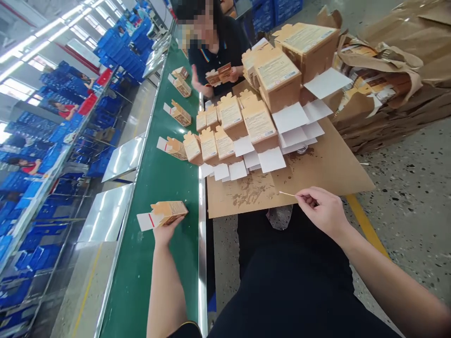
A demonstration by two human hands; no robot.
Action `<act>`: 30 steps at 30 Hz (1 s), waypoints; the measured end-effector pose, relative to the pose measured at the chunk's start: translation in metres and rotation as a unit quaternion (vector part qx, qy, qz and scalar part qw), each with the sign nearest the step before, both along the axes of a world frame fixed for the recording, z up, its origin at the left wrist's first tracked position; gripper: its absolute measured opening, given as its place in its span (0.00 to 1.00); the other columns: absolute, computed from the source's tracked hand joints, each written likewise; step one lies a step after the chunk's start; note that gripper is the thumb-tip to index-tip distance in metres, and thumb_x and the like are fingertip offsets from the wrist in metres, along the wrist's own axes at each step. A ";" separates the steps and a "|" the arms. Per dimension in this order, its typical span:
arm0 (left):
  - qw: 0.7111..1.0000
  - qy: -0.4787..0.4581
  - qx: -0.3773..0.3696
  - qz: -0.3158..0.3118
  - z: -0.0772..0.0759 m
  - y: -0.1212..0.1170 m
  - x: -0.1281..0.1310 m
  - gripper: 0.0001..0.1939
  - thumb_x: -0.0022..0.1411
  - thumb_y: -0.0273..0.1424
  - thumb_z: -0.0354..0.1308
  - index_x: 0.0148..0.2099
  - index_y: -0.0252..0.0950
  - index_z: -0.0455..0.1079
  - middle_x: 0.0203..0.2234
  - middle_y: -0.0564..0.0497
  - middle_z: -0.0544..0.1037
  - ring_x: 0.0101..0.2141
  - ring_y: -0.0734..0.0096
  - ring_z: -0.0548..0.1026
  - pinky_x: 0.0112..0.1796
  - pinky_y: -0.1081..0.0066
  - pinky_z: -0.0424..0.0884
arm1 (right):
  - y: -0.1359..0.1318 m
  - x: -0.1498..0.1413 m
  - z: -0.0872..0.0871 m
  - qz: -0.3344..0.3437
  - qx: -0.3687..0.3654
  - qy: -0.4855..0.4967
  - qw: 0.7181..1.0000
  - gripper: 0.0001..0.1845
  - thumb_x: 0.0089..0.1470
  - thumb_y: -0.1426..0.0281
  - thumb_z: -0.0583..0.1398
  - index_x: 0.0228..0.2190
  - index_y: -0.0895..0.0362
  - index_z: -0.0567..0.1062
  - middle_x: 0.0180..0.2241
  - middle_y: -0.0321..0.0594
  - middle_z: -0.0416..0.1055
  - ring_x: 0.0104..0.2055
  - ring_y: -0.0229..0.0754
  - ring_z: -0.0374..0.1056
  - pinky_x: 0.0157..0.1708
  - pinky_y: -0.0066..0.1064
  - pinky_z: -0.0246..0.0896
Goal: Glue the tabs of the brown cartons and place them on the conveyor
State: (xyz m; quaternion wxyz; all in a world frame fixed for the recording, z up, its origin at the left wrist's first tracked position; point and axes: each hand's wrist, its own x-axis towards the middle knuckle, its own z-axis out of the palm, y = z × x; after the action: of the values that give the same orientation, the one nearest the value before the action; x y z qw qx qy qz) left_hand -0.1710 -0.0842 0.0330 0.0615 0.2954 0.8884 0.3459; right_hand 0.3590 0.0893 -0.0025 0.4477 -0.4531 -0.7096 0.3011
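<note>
My left hand [168, 230] grips a small brown cardboard box [173, 209] from below and the side, over the green conveyor belt [141, 281]. The box's white end flap, with a red strip, stands open toward the left. Between the thumb and fingers of my right hand [326, 209] is pinched a thin pale stick with a white tip, like a cotton swab [287, 193]. That hand is above the near right part of a brown cardboard sheet [317, 171]. Dark wet-looking stains mark the sheet to the left of the swab.
Several open-flapped boxes [259, 124] are massed on the sheet, some stacked. More boxes [180, 115] line the belt farther away. Across the sheet, a person [225, 51] holds a flattened carton [219, 75]. Brown wrapping paper [398, 89] is heaped at right; a metal rail [202, 234] edges the belt.
</note>
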 end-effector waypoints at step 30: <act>0.905 -0.389 0.170 -0.034 0.039 0.247 0.059 0.16 0.63 0.33 0.73 0.52 0.37 0.81 0.47 0.43 0.88 0.44 0.57 0.87 0.45 0.63 0.85 | 0.111 0.043 0.029 -0.129 -0.013 -0.184 0.974 0.06 0.62 0.71 0.64 0.34 0.52 0.82 0.32 0.44 0.81 0.35 0.48 0.76 0.43 0.39 0.77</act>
State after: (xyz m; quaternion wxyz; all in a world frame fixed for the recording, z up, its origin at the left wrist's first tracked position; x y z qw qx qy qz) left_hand -0.1116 0.1628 0.0721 0.3632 0.1737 0.7107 0.5769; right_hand 0.4015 0.1999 0.0267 0.3388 -0.5945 -0.7110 0.1619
